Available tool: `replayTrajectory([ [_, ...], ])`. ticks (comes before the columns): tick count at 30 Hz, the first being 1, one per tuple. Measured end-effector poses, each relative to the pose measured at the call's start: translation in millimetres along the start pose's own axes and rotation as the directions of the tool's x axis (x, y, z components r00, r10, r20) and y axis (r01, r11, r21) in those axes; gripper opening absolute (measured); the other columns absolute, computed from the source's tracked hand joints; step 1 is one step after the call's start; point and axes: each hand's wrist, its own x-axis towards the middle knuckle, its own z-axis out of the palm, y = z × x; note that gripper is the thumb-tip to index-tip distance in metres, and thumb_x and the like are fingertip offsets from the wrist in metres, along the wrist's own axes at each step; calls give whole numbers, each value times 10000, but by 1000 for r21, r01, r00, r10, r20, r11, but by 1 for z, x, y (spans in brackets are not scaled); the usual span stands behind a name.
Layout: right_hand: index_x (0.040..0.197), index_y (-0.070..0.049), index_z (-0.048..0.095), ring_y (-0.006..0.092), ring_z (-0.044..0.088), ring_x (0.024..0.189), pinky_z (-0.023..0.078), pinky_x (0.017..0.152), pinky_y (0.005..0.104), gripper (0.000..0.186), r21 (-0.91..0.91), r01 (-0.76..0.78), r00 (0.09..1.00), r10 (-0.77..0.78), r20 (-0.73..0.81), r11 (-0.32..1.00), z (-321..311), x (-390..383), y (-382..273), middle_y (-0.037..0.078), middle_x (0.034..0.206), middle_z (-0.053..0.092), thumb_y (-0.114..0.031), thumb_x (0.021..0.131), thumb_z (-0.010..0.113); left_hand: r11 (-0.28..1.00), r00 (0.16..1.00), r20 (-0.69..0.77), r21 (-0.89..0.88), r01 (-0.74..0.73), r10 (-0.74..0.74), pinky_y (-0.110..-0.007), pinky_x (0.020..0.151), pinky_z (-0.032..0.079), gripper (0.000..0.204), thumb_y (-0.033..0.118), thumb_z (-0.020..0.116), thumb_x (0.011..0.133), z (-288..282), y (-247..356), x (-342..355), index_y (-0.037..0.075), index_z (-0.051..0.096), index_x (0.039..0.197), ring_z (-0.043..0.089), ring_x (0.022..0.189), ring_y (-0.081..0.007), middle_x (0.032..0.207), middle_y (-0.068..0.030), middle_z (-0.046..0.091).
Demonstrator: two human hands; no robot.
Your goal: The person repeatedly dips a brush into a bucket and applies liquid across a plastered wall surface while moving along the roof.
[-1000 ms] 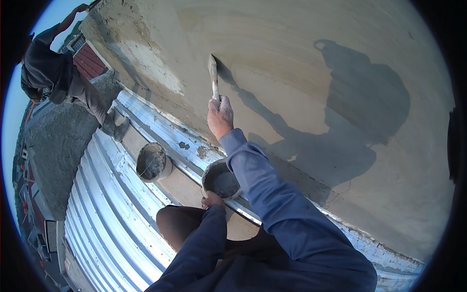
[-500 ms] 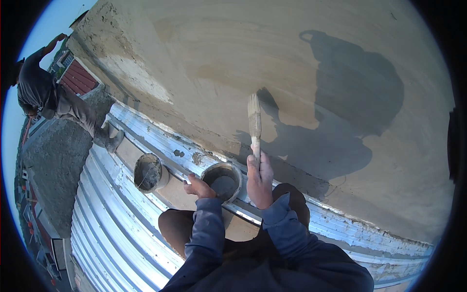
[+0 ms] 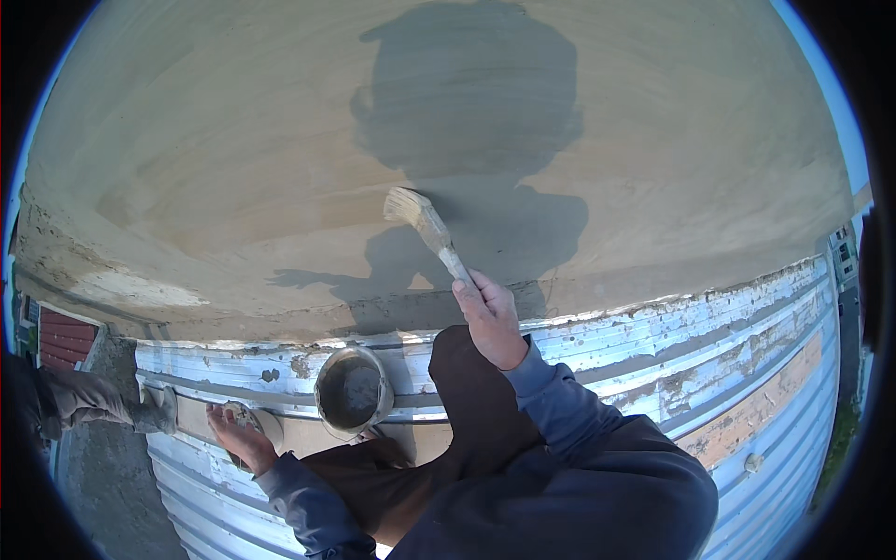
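Gripping a brush point(image 3: 417, 217): right hand point(image 3: 492, 319) clamped round its pale, smeared handle. Whitish, caked bristles, slightly splayed, lean far-left before the plastered wall point(image 3: 224, 149) — contact unclear. Left hand point(image 3: 243, 441) has fingers apart, overlapping the left bucket point(image 3: 271, 427), contents mostly hidden. Nearer right bucket point(image 3: 387, 399) — grey mix inside point(image 3: 362, 387).

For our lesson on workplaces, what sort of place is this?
Probably a rooftop building site: it shows ribbed metal roofing, a wall with a smeared, plaster-like coat, and a bucket stained grey inside.
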Motion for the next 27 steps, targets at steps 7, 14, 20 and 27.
replayTrajectory([
  [7, 1082, -15, 610, -5, 300, 535, 213, 442, 198, 260, -94, -11, 693, -60, -718, 996, -185, -67, -67, -82, 651, 391, -252, 993, 549, 1000, 997, 78, 10, 19, -20, -527, 1098, 183, 657, 528, 463, 920, 18, -1, 6, 121, 418, 1433, 373, 1313, -257, 1437, -119, 401],
  [14, 1278, 56, 532, 106, 452, 616, 396, 563, 285, 371, -487, -3, 645, -370, -668, 873, -117, -25, -61, 41, 723, 530, -186, 998, 500, 980, 979, 202, 189, -69, 30, -615, 1077, 185, 670, 540, 491, 904, 31, -6, 1, 136, 433, 1434, 374, 1344, -290, 1489, -100, 397],
  [20, 1372, 65, 441, 337, 663, 874, 508, 782, 379, 468, -502, 138, 843, -368, -394, 854, -20, -55, -35, 264, 1032, 644, -161, 968, 510, 983, 981, 193, 180, -45, 10, -588, 1069, 199, 672, 540, 466, 890, 40, -12, -6, 121, 466, 1414, 405, 1313, -304, 1422, -139, 460],
  [27, 1327, 77, 491, 41, 424, 765, 378, 643, 216, 410, -251, 76, 580, -247, -776, 965, -174, -43, -58, 1, 813, 494, -175, 1003, 488, 996, 989, 143, 80, 25, -36, -511, 1043, 241, 578, 434, 507, 907, 25, -6, -3, 114, 490, 1388, 446, 1220, -231, 1290, -72, 515],
])
